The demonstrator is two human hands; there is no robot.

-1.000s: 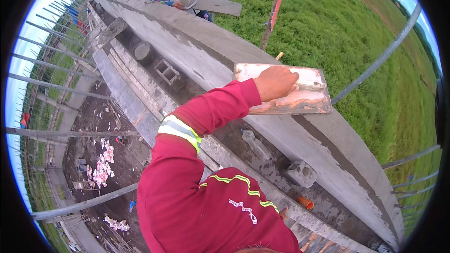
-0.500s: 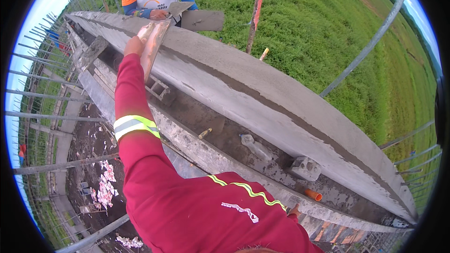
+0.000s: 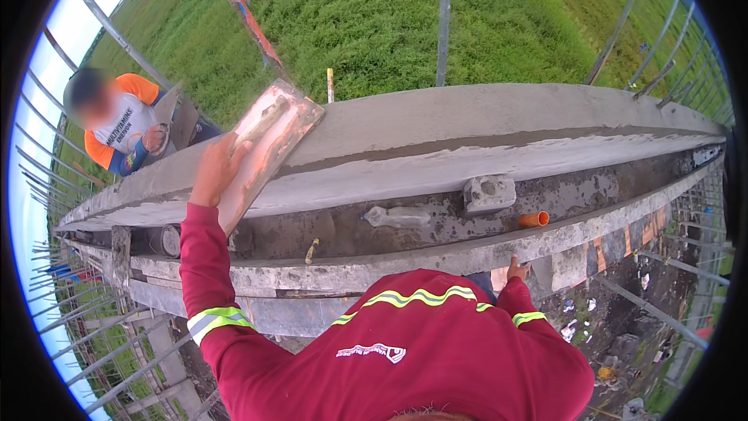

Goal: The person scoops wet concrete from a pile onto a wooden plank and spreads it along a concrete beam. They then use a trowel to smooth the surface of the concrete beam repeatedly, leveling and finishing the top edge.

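My left hand (image 3: 219, 160) grips the handle of a large flat float (image 3: 263, 144) with a pale pink, stained back, held tilted over the concrete parapet wall (image 3: 436, 113). A damp dark band runs along that wall's top edge. My right hand (image 3: 516, 271) is at the near concrete ledge (image 3: 405, 259), a finger stretched against its edge, no tool visible in it. Between wall and ledge, a gutter holds a plastic bottle (image 3: 397, 217), a concrete block (image 3: 489, 196), an orange pipe (image 3: 534, 219) and a short yellowish piece (image 3: 312, 249).
A co-worker (image 3: 117, 121) in an orange-sleeved shirt stands beyond the wall at left, holding a trowel and board (image 3: 181, 121). Metal poles (image 3: 442, 23) line both sides. A debris-strewn ground (image 3: 600, 320) lies far below the ledge; grass stretches beyond the wall.
The float went from right of centre to the left along the wall. The view has turned, so the co-worker now appears lower at left and the wall runs more horizontally.
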